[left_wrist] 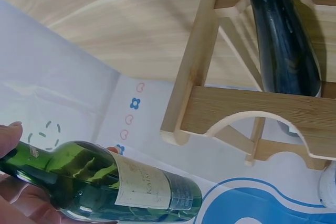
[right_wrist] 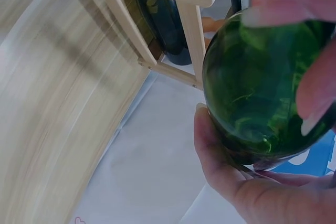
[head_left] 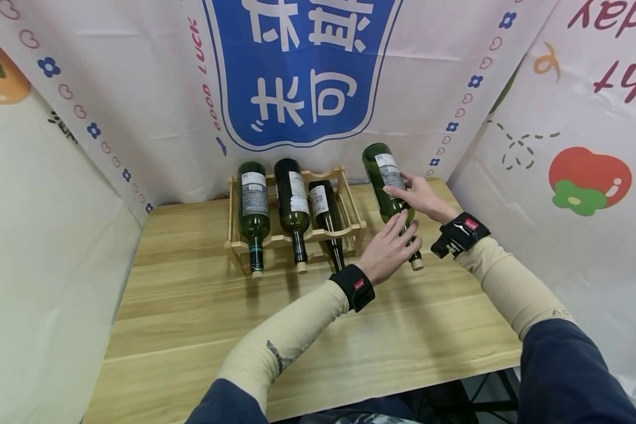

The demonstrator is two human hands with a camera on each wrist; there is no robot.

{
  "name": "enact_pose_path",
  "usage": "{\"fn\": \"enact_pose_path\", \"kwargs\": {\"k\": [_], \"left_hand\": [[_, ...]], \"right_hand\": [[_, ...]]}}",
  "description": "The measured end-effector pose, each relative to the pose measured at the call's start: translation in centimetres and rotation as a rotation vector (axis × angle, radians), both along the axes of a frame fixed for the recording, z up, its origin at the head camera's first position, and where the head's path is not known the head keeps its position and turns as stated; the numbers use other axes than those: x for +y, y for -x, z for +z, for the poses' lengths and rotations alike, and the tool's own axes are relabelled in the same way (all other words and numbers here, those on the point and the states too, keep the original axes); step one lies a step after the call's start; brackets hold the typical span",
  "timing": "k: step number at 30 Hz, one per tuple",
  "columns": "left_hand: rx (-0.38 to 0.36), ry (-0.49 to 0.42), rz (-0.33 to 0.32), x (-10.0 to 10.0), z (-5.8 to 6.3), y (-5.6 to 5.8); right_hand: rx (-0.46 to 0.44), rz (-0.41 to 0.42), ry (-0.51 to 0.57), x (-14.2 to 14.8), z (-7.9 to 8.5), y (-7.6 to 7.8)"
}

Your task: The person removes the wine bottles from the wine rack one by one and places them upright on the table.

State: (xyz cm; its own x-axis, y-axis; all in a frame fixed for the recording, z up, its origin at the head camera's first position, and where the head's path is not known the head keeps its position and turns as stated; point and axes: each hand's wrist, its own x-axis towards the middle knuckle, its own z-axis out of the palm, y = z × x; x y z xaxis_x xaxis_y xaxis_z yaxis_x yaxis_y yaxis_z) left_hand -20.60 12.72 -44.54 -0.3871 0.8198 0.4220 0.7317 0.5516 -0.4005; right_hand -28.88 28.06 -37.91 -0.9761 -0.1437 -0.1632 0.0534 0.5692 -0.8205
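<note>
A green wine bottle (head_left: 377, 162) with a cork and a pale label is raised off the table, right of the wooden wine rack (head_left: 363, 225). My right hand (head_left: 426, 197) grips its body, thumb and fingers around the glass in the right wrist view. At the neck end, my left hand (head_left: 388, 250) holds the bottle between thumb and fingers, as the left wrist view shows. Two corked bottles, one green (head_left: 254, 222) and one dark (head_left: 294, 218), lie on the rack's upper rails. A slimmer dark bottle (head_left: 330, 219) lies lower, beneath the front upper rail.
The rack stands on a wood-grain table (head_left: 191, 306), close to a printed white cloth (head_left: 159, 88) hanging behind. More printed cloth (head_left: 562, 118) rises along the right side. The table's front edge lies below the forearms.
</note>
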Motion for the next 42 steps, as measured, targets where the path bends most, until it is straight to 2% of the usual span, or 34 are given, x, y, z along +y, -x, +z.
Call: {"fn": "enact_pose_path", "kwargs": {"k": [10, 18, 29, 36, 37, 42], "left_hand": [[-0.002, 0.024, -0.004, 0.7, 0.1, -0.1], [0.001, 0.019, -0.009, 1.5, 0.1, -0.1], [0.001, 0.064, -0.012, 2.3, 0.0, -0.1], [0.023, -0.007, -0.060, 2.9, -0.6, 0.0], [0.025, -0.017, -0.066, 3.0, -0.6, 0.0], [0.046, -0.023, -0.068, 3.3, -0.7, 0.1]], "right_hand": [[-0.023, -0.006, -0.019, 0.9, 0.1, -0.4], [-0.007, -0.007, -0.062, 1.6, 0.1, -0.4], [-0.013, -0.009, -0.096, 2.4, 0.0, -0.7], [-0.005, -0.010, -0.095, 2.6, -0.2, -1.0], [-0.010, -0.011, -0.094, 2.4, 0.2, -1.2], [0.002, -0.015, -0.113, 2.7, 0.3, -1.3]]}}
